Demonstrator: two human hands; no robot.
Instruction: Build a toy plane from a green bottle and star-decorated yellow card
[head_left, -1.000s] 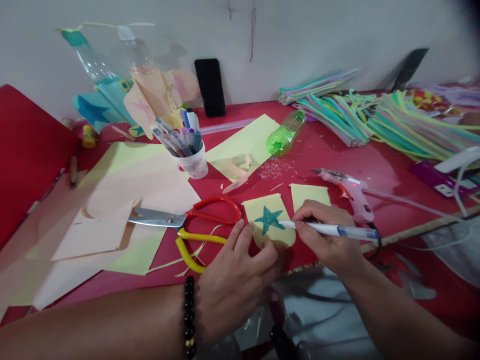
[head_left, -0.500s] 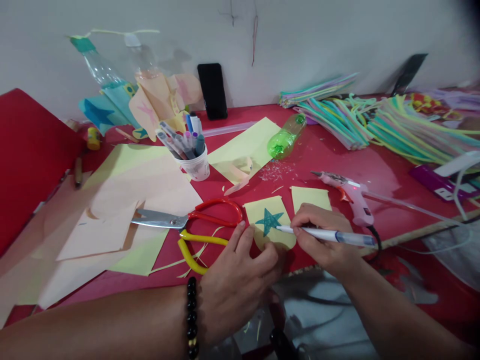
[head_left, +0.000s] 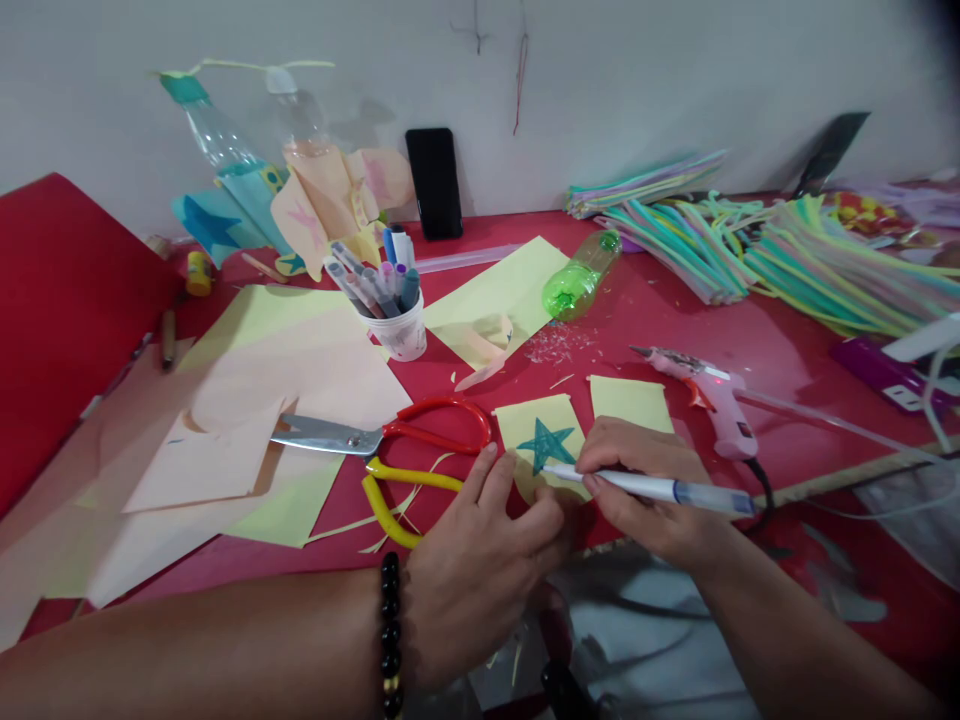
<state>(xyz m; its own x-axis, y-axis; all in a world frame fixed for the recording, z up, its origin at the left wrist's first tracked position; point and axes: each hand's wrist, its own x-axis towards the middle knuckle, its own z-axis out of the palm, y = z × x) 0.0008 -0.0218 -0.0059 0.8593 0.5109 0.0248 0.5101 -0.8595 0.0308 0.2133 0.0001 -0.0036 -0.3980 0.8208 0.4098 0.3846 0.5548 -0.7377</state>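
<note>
My right hand pinches a white marker, its tip touching the lower left part of a teal star drawn on a small yellow paper piece. My left hand lies with fingers stretched out over the lower left edge of that paper, pressing it on the red table. Just left of those fingers are scissors with one red and one yellow handle, their blades pointing left over peach paper. A second yellow paper piece lies behind my right hand, partly covered by it.
A white cup of markers stands behind the scissors. Right of my hand lies a pink hot glue gun with a cord. Farther back are a green plastic bottle, a black phone against the wall and bundled pastel strips. Peach sheets spread left.
The marker tip has moved from the star's right lower point to its left lower point, where the colour looks fuller. My left hand stays on the paper. The view has shifted slightly.
</note>
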